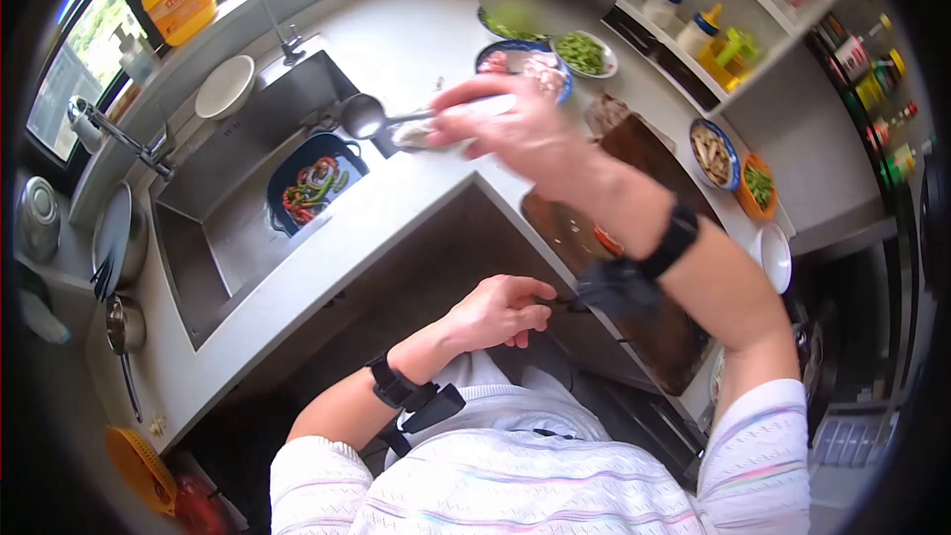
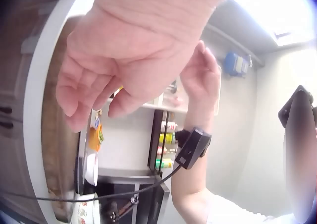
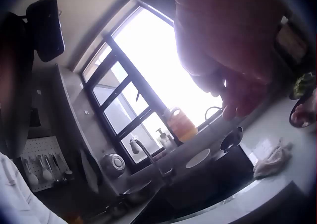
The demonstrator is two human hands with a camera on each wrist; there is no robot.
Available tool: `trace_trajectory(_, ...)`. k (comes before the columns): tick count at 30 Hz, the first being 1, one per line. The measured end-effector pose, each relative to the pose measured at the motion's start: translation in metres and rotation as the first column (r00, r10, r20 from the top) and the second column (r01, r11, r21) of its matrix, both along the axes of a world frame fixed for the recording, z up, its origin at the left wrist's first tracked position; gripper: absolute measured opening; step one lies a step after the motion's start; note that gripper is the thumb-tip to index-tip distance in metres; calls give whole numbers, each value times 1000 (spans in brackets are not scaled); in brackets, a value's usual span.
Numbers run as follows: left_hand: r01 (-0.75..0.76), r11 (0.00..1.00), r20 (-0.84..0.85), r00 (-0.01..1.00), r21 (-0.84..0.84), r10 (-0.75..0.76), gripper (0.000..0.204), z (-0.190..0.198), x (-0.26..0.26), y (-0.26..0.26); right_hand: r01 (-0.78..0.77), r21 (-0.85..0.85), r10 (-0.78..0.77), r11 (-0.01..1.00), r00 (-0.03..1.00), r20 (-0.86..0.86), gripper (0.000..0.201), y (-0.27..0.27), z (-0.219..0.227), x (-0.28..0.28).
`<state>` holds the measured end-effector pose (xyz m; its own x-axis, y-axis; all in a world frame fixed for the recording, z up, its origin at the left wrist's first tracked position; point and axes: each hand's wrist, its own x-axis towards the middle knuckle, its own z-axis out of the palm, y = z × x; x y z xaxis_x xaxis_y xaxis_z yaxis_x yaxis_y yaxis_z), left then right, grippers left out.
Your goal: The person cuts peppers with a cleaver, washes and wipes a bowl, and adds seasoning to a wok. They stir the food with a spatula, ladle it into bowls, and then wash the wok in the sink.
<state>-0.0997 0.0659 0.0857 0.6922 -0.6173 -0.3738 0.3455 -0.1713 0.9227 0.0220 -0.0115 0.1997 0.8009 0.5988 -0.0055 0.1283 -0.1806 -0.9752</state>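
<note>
My right hand is raised over the counter and grips a metal ladle by its handle. The ladle's round bowl points left, toward the sink, and shows dark below the fingers in the right wrist view. Under the hand a crumpled white cloth lies on the counter by the sink's edge. My left hand hangs in front of the body with loosely bent fingers and holds nothing. A dark blue basket with cut red and green peppers stands in the sink.
The steel sink is at left, with a white bowl on its back edge. Behind the right hand are bowls of meat and chopped greens. A wooden cutting board lies on the right counter near an orange bowl.
</note>
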Motion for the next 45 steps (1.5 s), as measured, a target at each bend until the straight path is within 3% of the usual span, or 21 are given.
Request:
trace_trajectory(1,-43,999,-33,999,-20,43,39,-4,1,13,-28,13,29,1000,998,-55,19,31,-9,2)
trace_trajectory(3,-106,994,-81,991,-7,105,32,-14,0,36,-108,156,102,982,994,46,18,89,-39,1)
trace_trajectory(5,-183,974,-56,983,-132,177,24,-35,-4,56,-187,222,126,957,957,262,16,141,-82,-9)
trace_trajectory(6,-272,936,-113,961,-225,252,15,-48,-9,62,-212,159,144,964,922,358,15,156,-91,-19)
trace_trajectory(9,-269,962,-149,954,-40,261,10,-51,-4,69,-271,19,209,962,786,582,13,177,-109,-29)
trace_trajectory(13,-268,958,-145,957,-103,252,14,-55,3,75,-130,195,-15,972,797,604,12,173,-124,7)
trace_trajectory(15,-258,964,-217,946,-57,240,18,-52,9,75,60,257,-177,965,869,463,11,153,-125,33)
trace_trajectory(18,-229,971,-270,942,-75,201,29,-40,18,78,290,103,-286,952,711,642,13,118,-145,80)
trace_trajectory(20,-226,971,-290,937,-73,196,34,-42,22,73,482,-44,-268,875,559,785,14,98,-179,101)
trace_trajectory(21,-231,970,-303,932,-75,198,34,-45,23,71,510,-209,-127,834,548,827,17,87,-191,108)
trace_trajectory(22,-219,973,-301,935,-78,186,33,-45,25,69,574,-240,-101,783,498,861,18,81,-203,110)
trace_trajectory(23,-217,973,-299,936,-79,185,33,-46,27,67,553,-369,-13,747,567,824,18,74,-201,107)
trace_trajectory(25,-176,980,-305,942,-98,139,32,-50,31,63,589,-469,54,658,584,810,26,69,-220,105)
trace_trajectory(27,-147,982,-311,945,-116,105,31,-52,38,58,459,-574,63,678,742,668,32,61,-215,100)
trace_trajectory(30,-145,982,-267,957,-120,109,32,-60,48,47,333,-630,109,702,824,557,46,43,-194,88)
trace_trajectory(33,-85,981,-238,970,-174,42,30,-71,61,34,300,-478,2,826,846,533,39,5,-151,53)
trace_trajectory(35,-52,978,-215,977,-203,8,27,-51,70,13,387,-371,-135,844,823,551,33,-43,-129,11)
trace_trajectory(36,4,981,-155,987,-192,-35,29,-45,77,4,458,-257,-204,851,739,642,27,-74,-113,-21)
trace_trajectory(37,59,982,-96,992,-178,-77,30,-35,84,-7,461,-213,-257,862,758,599,22,-107,-95,-54)
trace_trajectory(40,89,963,-39,994,-255,-103,32,28,98,-82,626,-417,-527,659,780,337,21,-207,-67,-189)
trace_trajectory(45,300,908,35,952,-293,-303,50,63,83,-229,819,-563,-862,112,362,355,17,-300,-71,-350)
